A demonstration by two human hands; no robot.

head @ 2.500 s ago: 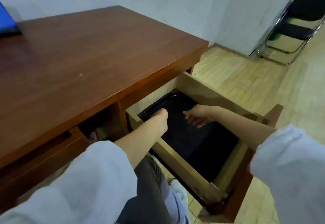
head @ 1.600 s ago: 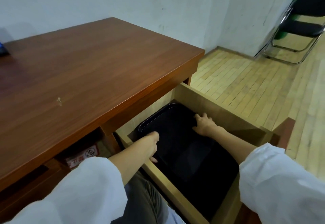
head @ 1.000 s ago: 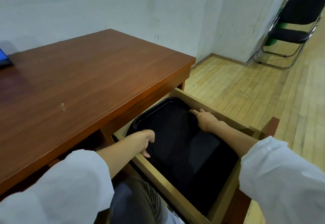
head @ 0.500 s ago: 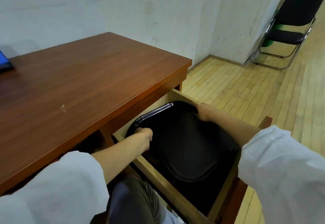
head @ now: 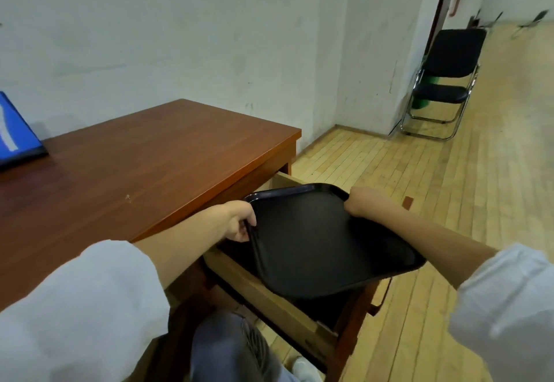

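Note:
A black rectangular tray (head: 314,240) is held above the open wooden drawer (head: 263,294) at the desk's right end, its near end tilted over the drawer's front. My left hand (head: 238,219) grips the tray's left rim, fingers curled under the edge. My right hand (head: 364,201) grips the far right corner of the rim. The tray carries nothing. The drawer's inside is mostly hidden beneath the tray.
The reddish-brown desk (head: 135,171) stretches to the left, with a blue folder (head: 15,135) at its far left edge. A black folding chair (head: 443,81) stands by the white wall at the back right. Pale wooden floor lies to the right. My knee (head: 227,348) is below the drawer.
The tray lay flat in the drawer with my hands on its rim. Both hands took hold of the edges and raised it up out of the drawer.

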